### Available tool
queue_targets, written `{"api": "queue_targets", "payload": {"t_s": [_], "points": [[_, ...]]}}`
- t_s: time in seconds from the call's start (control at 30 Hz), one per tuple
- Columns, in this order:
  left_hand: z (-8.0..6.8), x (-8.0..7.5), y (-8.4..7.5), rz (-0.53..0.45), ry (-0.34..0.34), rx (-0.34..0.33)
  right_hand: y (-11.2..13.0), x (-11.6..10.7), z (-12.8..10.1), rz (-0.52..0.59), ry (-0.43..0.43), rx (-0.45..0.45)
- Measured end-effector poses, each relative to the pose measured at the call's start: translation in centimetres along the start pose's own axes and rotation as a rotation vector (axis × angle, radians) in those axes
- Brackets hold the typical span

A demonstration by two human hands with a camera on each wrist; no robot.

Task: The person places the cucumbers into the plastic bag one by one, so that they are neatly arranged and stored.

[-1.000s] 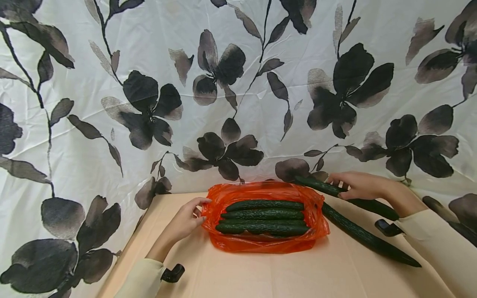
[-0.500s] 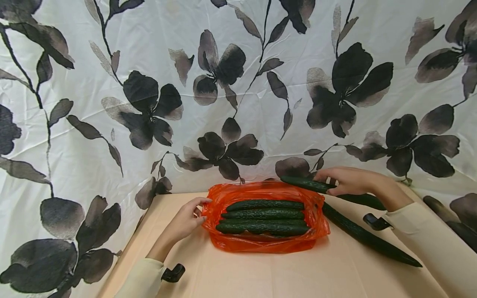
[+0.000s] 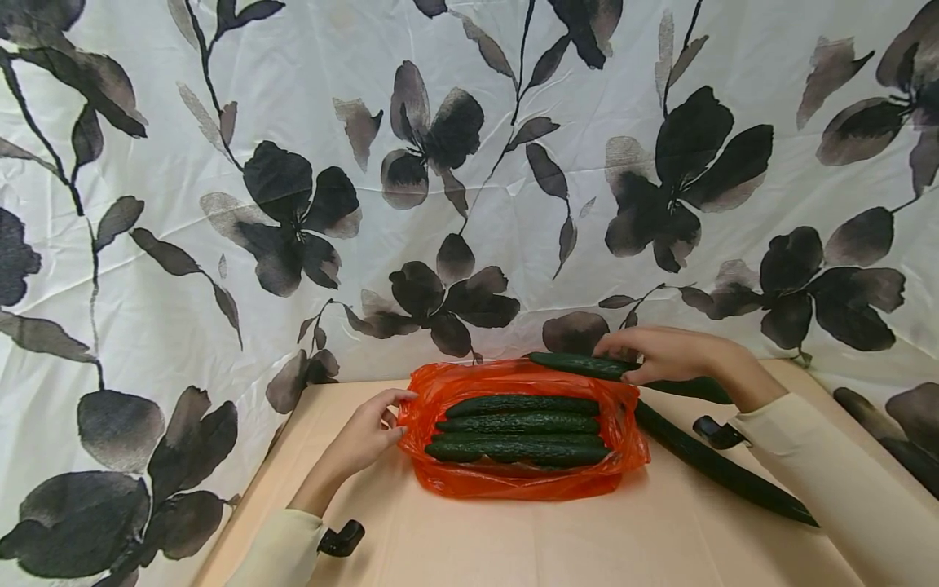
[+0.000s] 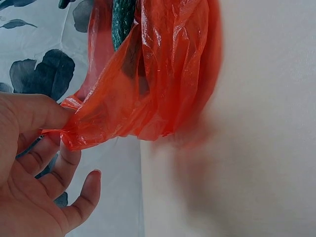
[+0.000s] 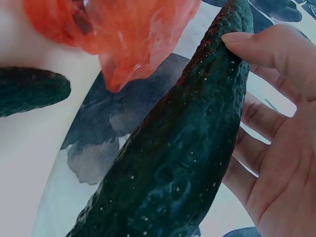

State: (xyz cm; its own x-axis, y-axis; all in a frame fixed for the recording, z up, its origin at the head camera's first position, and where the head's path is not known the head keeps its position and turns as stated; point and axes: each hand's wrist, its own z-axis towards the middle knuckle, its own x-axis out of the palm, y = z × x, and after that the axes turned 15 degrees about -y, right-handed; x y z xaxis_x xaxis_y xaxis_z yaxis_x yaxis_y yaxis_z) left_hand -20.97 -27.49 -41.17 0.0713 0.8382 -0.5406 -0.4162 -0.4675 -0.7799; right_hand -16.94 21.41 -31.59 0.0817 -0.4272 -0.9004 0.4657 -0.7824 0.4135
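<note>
An orange plastic bag (image 3: 623,444) lies open on the table with several dark green cucumbers (image 3: 521,424) side by side in it. My left hand (image 3: 367,432) pinches the bag's left rim (image 4: 81,126) between thumb and fingers. Over the bag's back right corner my right hand (image 3: 660,352) grips a long cucumber (image 3: 579,364), held off the table; the right wrist view shows that cucumber (image 5: 192,143) across the palm with the thumb (image 5: 261,47) on top. Another long cucumber (image 3: 719,469) lies on the table to the right of the bag.
The beige table (image 3: 587,538) ends at a white curtain with dark flowers (image 3: 440,163) hanging close behind and on both sides. The table's left edge (image 3: 249,481) runs diagonally by my left forearm.
My right hand has lifted its cucumber and carried it leftwards, from the table's right back to over the bag's back edge. The left hand has kept still on the bag's rim.
</note>
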Motion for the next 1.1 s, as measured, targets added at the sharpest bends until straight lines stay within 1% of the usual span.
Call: {"api": "queue_targets", "payload": {"t_s": [0.2, 0.4, 0.5, 0.8, 1.1], "points": [[0.1, 0.0, 0.0, 0.016, 0.001, 0.003, 0.6, 0.1, 1.0, 0.012, -0.005, -0.051], [0.3, 0.0, 0.1, 0.026, 0.003, 0.017, 1.3, 0.2, 1.9, 0.036, 0.009, -0.066], [0.4, 0.1, 0.2, 0.025, 0.005, 0.021, 1.8, 0.2, 2.3, 0.031, 0.005, -0.068], [0.4, 0.1, 0.1, 0.019, 0.001, 0.005, 3.1, 0.5, 3.5, 0.012, -0.008, -0.115], [0.3, 0.2, -0.1, 0.013, -0.003, -0.003, 4.0, 0.8, 4.6, 0.027, -0.026, -0.168]]}}
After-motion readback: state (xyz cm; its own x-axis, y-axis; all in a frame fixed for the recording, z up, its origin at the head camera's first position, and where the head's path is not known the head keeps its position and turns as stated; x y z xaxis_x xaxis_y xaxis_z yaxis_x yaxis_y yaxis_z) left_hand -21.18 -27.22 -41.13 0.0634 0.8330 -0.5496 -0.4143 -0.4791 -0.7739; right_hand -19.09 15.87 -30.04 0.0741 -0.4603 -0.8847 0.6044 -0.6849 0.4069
